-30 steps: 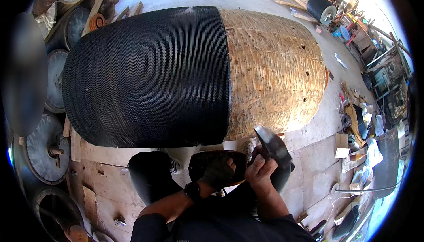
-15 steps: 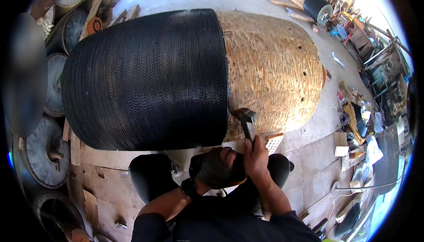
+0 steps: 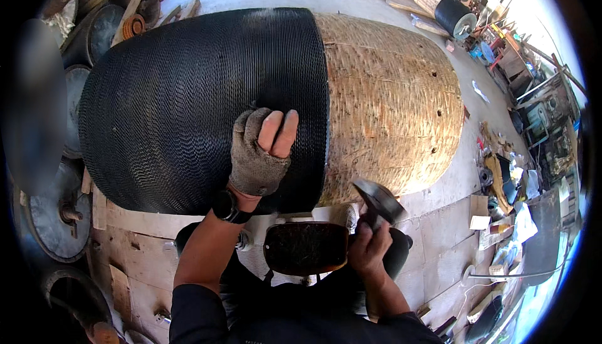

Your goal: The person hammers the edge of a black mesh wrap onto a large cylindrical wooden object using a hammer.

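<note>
A large drum lies on its side before me, its left part wrapped in ridged black covering (image 3: 169, 112) and its right part bare tan wood (image 3: 389, 99) with several holes. My left hand (image 3: 258, 156), in a grey glove with bare fingertips, is at the black part near the seam. Its fingers are curled in; whatever they may hold is hidden. My right hand (image 3: 370, 248) grips a hammer (image 3: 379, 203), raised in front of the wooden part's near edge. Between my knees sits a shallow container (image 3: 345, 250) with dark small contents that I cannot make out.
Several metal-ended rollers (image 3: 58, 209) stand along the left side. A smaller, similar drum (image 3: 453, 15) lies at the far right. Cartons, scraps and plastic bags (image 3: 525, 225) clutter the right side. A loose board (image 3: 120, 294) lies on the floor at the lower left.
My left hand has moved from above the container up to the black covering, uncovering the container. The hammer has come down and right, away from the seam, still in my right hand.
</note>
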Demonstrator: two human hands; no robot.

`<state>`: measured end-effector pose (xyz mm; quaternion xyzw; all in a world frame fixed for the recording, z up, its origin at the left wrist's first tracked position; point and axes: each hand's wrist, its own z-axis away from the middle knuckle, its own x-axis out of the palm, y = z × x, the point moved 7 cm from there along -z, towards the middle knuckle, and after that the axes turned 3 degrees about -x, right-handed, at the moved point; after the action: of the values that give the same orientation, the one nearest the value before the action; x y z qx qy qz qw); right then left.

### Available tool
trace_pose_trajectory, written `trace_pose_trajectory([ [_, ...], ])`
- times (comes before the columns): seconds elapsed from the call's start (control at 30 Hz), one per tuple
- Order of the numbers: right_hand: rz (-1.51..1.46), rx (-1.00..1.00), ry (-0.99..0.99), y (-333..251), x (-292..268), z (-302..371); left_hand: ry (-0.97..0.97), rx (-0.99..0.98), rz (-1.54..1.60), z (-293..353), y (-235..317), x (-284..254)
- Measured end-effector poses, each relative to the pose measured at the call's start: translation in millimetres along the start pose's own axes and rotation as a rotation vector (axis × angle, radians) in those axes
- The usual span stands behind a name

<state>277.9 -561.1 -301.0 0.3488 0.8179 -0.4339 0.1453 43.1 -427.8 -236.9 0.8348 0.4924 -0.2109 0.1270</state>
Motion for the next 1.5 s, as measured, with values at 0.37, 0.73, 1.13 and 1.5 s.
trace_pose_trajectory([
  [0.37,0.103,0.042,-0.083,-6.9,11.6,-15.0,0.028,-0.021,0.039,-4.0,-3.4,5.4],
  [0.73,0.015,-0.034,-0.049,-1.4,9.8,-5.3,0.061,-0.049,-0.001,-6.7,-16.5,15.5],
  [1.13,-0.063,0.405,-0.133,27.9,4.8,44.1,0.044,-0.073,-0.067,-27.2,-3.5,-1.6],
  [1.5,-0.123,0.397,-0.146,28.5,-5.8,65.5,-0.029,-0.142,0.481,74.3,108.9,-24.4],
])
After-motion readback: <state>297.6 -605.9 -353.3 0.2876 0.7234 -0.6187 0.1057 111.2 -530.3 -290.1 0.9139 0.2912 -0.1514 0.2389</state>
